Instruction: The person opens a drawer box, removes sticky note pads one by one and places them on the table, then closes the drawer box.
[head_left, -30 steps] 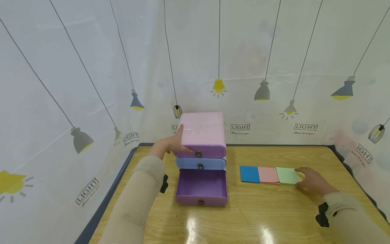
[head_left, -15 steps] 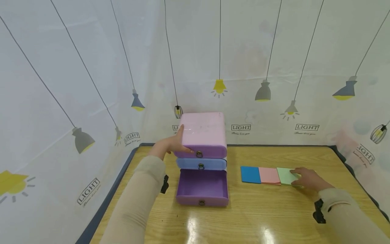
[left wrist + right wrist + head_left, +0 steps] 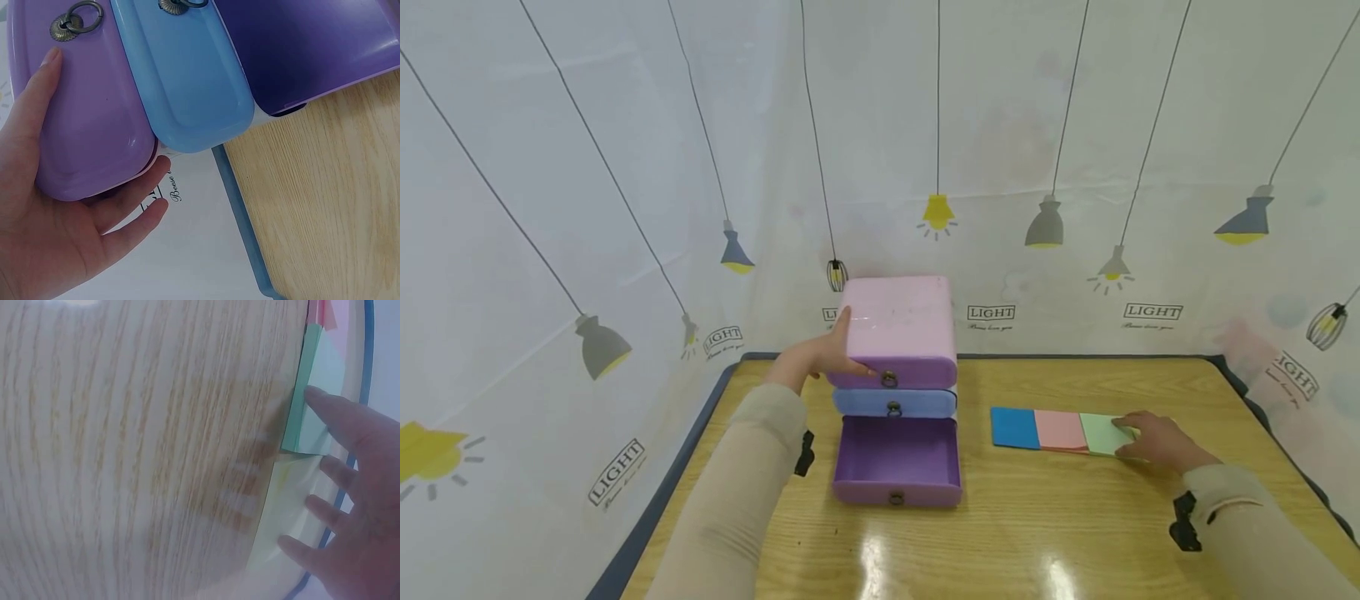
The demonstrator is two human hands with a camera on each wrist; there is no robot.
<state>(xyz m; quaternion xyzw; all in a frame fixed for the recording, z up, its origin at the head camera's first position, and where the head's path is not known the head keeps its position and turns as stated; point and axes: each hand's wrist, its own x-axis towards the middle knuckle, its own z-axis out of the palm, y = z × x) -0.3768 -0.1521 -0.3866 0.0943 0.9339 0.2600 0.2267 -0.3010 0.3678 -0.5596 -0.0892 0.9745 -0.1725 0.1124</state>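
Note:
My left hand (image 3: 829, 357) holds the upper left front corner of a small drawer unit (image 3: 898, 321) with a pink top. In the left wrist view the thumb lies on the purple top drawer front (image 3: 94, 112), near its ring pull, with other fingers along the side. My right hand (image 3: 1161, 440) grips a green sticky note pad (image 3: 1097, 433), its thumb at the near edge; the index fingertip is at the far edge. Pink (image 3: 1060, 430) and blue (image 3: 1015, 427) pads lie left of it in a row. A pale yellow piece (image 3: 272, 503) lies under the other fingers.
The blue middle drawer (image 3: 865, 403) is closed. The purple bottom drawer (image 3: 898, 493) is pulled out toward me, with nothing visible inside. Everything stands on a wooden table (image 3: 1022, 533), with a lamp-printed sheet (image 3: 1000, 125) behind and at the sides.
My right hand has slid slightly left, farther over the green pad, and has stayed there for the last half second. The left hand and drawers have not moved.

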